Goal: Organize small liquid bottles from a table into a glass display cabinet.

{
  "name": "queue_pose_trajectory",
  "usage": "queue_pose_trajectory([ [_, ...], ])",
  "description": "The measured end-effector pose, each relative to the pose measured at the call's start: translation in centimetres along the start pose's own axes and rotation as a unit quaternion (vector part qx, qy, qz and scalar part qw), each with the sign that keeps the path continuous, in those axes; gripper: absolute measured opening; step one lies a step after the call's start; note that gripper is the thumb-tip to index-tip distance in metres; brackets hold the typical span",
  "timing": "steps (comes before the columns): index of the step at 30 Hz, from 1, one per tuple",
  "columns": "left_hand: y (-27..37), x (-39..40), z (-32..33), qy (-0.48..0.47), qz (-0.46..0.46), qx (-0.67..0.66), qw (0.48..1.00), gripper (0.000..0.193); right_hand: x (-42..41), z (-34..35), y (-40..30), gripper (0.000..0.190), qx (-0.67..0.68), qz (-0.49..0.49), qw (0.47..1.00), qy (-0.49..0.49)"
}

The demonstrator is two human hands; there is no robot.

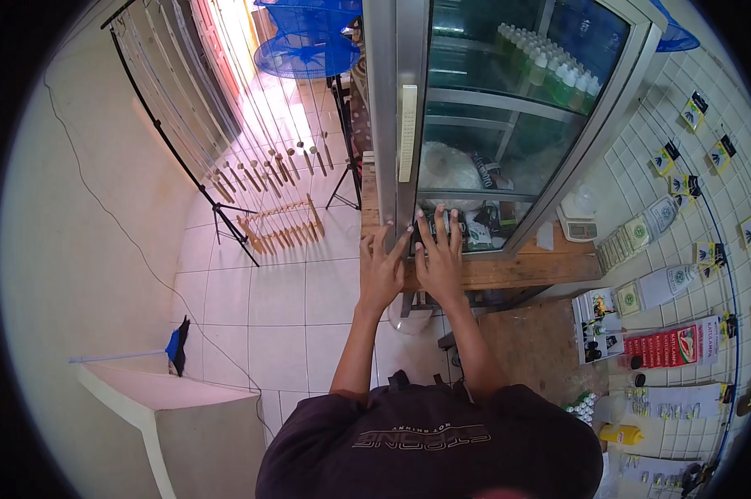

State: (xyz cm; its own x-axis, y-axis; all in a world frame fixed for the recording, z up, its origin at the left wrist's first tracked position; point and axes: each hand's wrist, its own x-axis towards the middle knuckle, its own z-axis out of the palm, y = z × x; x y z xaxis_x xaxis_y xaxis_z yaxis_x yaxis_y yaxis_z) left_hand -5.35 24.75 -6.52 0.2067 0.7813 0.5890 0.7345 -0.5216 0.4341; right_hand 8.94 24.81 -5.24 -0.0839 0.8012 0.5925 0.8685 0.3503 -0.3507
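In front of me stands a glass display cabinet with an aluminium frame (388, 125). My left hand (381, 268) is at the lower corner of that frame, fingers spread and holding nothing. Beside it, my right hand (441, 262) has its fingers apart over the lower edge of the glass; whether the fingertips press on it I cannot tell. Behind the glass lie a clear plastic bag (447, 171) and several dark packets (497, 215). Higher up inside stand rows of small green bottles with white caps (547, 65). A pale ridged strip (408, 134) runs up the frame.
The cabinet rests on a wooden table (506, 271), with a small digital scale (579, 229) to its right. Goods hang on a wire grid (637, 118) along the right wall. At left, handled rods hang from a black stand (157, 125) above a wooden rack (282, 227).
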Motion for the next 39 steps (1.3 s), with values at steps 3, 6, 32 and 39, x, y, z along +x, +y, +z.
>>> queue_pose_trajectory([
  [3,0.2,-0.1,0.2,-0.005,-0.004,-0.005,1.0,0.064,0.2,-0.2,0.0,0.058,-0.014,0.001,1.0,-0.005],
  [6,0.0,-0.7,0.6,0.007,-0.006,-0.029,1.0,0.062,-0.1,-0.4,0.4,0.057,0.01,-0.006,1.0,0.005],
  [32,-6.8,-23.3,25.2,-0.887,0.13,0.035,0.442,0.051,-55.5,3.2,2.1,0.046,0.221,0.779,0.58,-0.089],
  [39,1.0,-23.8,29.5,-0.883,0.33,0.084,0.325,0.055,-56.4,4.3,-5.7,0.037,0.181,0.853,0.478,0.103],
])
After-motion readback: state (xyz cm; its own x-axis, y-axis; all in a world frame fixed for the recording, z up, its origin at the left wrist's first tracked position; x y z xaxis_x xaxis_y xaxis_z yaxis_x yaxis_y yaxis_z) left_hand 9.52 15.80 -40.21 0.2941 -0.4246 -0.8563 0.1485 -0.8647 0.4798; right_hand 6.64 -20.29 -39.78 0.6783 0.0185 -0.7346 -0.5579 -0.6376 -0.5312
